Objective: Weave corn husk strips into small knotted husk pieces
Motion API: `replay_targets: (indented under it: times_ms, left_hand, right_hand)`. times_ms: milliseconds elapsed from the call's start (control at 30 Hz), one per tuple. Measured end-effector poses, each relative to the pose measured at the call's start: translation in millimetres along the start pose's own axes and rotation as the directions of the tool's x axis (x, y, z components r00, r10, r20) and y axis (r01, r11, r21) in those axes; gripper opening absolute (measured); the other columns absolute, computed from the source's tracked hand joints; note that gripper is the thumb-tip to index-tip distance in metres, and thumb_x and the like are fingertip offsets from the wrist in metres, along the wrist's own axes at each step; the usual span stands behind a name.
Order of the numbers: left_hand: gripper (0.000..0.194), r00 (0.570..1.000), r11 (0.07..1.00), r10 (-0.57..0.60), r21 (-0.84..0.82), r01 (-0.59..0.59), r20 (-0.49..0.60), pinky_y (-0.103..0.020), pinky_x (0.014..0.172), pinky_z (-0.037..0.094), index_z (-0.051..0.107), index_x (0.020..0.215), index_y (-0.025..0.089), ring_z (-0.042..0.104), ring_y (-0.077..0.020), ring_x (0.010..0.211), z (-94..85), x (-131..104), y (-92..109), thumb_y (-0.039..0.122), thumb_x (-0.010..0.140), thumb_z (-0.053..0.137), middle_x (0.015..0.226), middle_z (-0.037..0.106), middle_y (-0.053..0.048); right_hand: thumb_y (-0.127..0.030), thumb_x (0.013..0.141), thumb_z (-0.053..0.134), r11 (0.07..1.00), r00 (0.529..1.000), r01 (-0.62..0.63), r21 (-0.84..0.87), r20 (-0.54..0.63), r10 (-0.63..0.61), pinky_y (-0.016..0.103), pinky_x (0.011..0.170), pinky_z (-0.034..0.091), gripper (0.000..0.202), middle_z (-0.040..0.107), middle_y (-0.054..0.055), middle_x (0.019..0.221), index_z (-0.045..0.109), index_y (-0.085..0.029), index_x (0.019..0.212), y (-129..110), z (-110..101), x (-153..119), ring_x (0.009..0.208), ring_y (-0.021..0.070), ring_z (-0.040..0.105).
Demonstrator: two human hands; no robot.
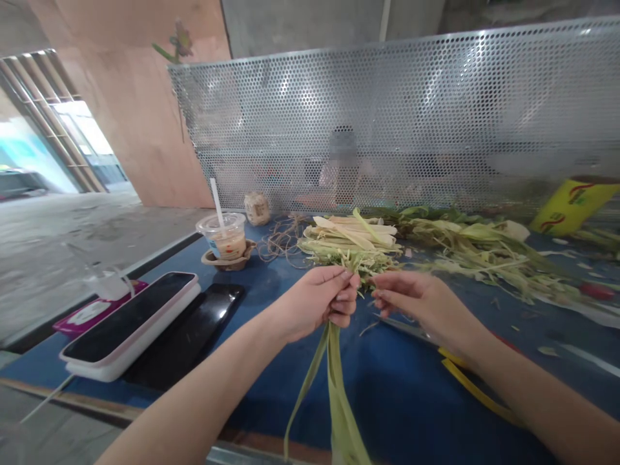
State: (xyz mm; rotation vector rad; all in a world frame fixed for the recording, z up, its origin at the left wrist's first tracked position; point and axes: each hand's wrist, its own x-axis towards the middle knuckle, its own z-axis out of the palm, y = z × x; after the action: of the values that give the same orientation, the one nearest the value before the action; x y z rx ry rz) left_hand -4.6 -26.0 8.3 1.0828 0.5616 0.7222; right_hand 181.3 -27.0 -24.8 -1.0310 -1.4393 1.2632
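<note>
My left hand (327,296) is closed around a bunch of pale green leaf strips (343,387) that look like dried husk. Their long ends hang down over the table's front edge. Close by on the right, my right hand (411,298) has its thumb and fingers drawn together in a pinch; whatever they hold is too small to make out. Scissors with yellow handles (467,384) lie partly beneath my right wrist. Just beyond both hands rests a pile of cut pale husk strips (356,234), with small green trimmings (375,261) at its near side.
A loose heap of leaves (465,242) spreads to the right, near a yellow wrapper roll (569,205). Tangled twine (285,239), an iced drink cup (225,236), a black phone (194,336) and a white-cased device (133,323) occupy the left. A perforated metal screen (387,116) stands behind.
</note>
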Motion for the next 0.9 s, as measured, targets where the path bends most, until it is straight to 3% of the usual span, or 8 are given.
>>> replay_targets:
  times_ms: [167,333,567,733,900]
  left_hand:
    - [0.02,0.998,0.997,0.017,-0.073,-0.013,0.06,-0.014,0.042,0.02,0.043,0.07,0.014,0.024,-0.0032,0.044,16.4,-2,-10,0.024,0.087,0.039,0.054,0.026,0.006]
    - [0.019,0.998,0.994,0.003,-0.108,0.004,0.07,-0.014,0.042,0.019,0.045,0.074,0.014,0.023,-0.0029,0.043,24.0,-2,-15,0.024,0.088,0.037,0.052,0.026,0.007]
    - [0.008,0.996,0.992,0.082,-0.103,-0.078,0.035,-0.014,0.042,0.021,0.027,0.086,0.024,0.024,-0.0042,0.042,25.9,-1,-17,0.021,0.089,0.033,0.048,0.032,0.01]
    - [0.019,0.995,0.994,0.088,-0.069,-0.084,0.054,-0.014,0.042,0.023,0.021,0.101,0.028,0.024,-0.0044,0.04,29.9,-1,-18,0.021,0.089,0.035,0.048,0.034,0.011]
    - [0.012,0.991,0.99,0.124,-0.077,-0.121,0.045,-0.013,0.04,0.023,0.023,0.087,0.025,0.023,-0.004,0.038,32.3,-1,-18,0.022,0.088,0.035,0.046,0.033,0.012]
  right_hand:
    - [-0.023,0.061,0.074,0.938,0.983,0.149,0.313,-0.15,-0.106,0.024,0.069,0.053,0.009,0.069,-0.002,0.071,0.067,-0.022,0.067,-1,16,-4,0.067,0.0108,0.064]
    - [-0.022,0.059,0.075,0.909,0.909,0.361,0.209,-0.299,-0.292,0.02,0.073,0.05,0.008,0.068,-0.001,0.085,0.069,-0.024,0.064,0,20,-9,0.078,0.0112,0.063]
    - [-0.022,0.058,0.074,0.944,0.895,0.315,0.093,-0.36,-0.263,0.023,0.062,0.052,0.009,0.07,-0.002,0.068,0.069,-0.025,0.065,3,19,-12,0.064,0.0128,0.064]
    - [-0.022,0.055,0.074,0.965,0.894,0.258,0.057,-0.392,-0.216,0.028,0.061,0.053,0.009,0.07,-0.001,0.066,0.068,-0.023,0.061,4,24,-17,0.062,0.016,0.064]
    - [-0.022,0.056,0.073,0.948,0.897,0.285,0.144,-0.389,-0.211,0.031,0.066,0.056,0.01,0.072,0.0,0.071,0.07,-0.025,0.065,2,30,-23,0.068,0.0185,0.067]
